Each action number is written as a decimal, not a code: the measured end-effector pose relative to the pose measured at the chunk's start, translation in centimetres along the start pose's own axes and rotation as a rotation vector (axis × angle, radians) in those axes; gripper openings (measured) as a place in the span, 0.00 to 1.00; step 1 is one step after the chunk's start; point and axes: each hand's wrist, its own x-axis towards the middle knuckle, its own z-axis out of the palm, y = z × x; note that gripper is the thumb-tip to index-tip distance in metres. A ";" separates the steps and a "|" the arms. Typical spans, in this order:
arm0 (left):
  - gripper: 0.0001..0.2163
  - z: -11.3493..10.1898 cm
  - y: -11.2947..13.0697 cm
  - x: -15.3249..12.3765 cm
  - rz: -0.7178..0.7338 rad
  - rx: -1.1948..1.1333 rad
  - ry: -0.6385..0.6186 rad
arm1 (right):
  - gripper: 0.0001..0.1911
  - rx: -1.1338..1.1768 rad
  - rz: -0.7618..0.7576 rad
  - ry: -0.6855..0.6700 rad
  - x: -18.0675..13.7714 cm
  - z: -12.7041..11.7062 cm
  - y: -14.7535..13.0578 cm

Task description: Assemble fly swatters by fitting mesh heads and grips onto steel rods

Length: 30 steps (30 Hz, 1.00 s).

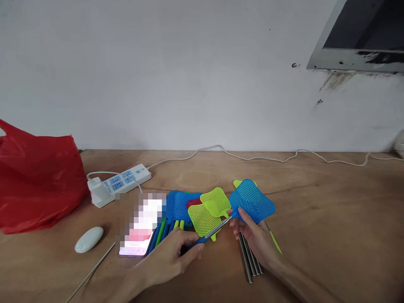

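Observation:
My right hand (252,237) pinches the base of a blue mesh fly-swatter head (252,202), held just above the wooden table (331,219). My left hand (172,256) is closed round a thin metal rod (214,230) with a blue grip, whose tip meets the blue head's socket. A pile of blue, red and yellow-green swatter heads (202,208) lies just behind my hands, with green and blue handles below it. Several bare metal rods (249,261) lie under my right wrist.
A phone (140,235) lies lit left of the pile. Further left are a white oval object (89,239), a white power strip (118,183) with cable, and a red plastic bag (34,181). A white cord (284,158) runs along the wall.

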 end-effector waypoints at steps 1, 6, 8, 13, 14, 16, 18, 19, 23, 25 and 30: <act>0.19 0.0 0.0 0.0 0.023 0.051 0.023 | 0.17 -0.002 0.006 -0.001 0.0 -0.1 0.1; 0.18 0.3 0.0 0.1 0.076 0.192 0.100 | 0.20 -0.034 0.026 -0.021 -0.1 -0.5 0.4; 0.18 0.4 -0.1 0.2 0.076 0.192 0.095 | 0.21 -0.039 0.027 -0.025 -0.1 -0.5 0.4; 0.21 0.8 0.2 0.3 0.097 0.137 0.125 | 0.21 -0.020 0.041 -0.070 -0.2 0.1 -0.3; 0.21 0.8 0.3 0.4 0.105 0.123 0.132 | 0.20 -0.023 0.044 -0.088 -0.2 0.2 -0.5; 0.22 0.9 0.4 0.4 0.130 0.090 0.124 | 0.18 -0.038 0.043 -0.127 -0.4 0.6 -0.8; 0.23 0.9 0.5 0.4 0.162 0.059 0.115 | 0.17 -0.047 0.032 -0.148 -0.5 0.7 -0.8; 0.23 0.9 0.5 0.3 0.177 0.045 0.118 | 0.17 -0.054 0.028 -0.151 -0.5 0.7 -0.8; 0.21 0.6 0.4 0.2 0.186 0.031 0.231 | 0.20 -0.182 0.020 -0.080 0.2 -0.3 -0.7; 0.20 0.5 0.4 0.3 0.180 0.079 0.272 | 0.22 -0.363 0.001 0.004 0.9 -1.3 -1.1; 0.17 0.8 0.1 0.5 0.215 0.251 0.221 | 0.27 -1.052 -0.218 0.077 3.1 -4.0 -2.6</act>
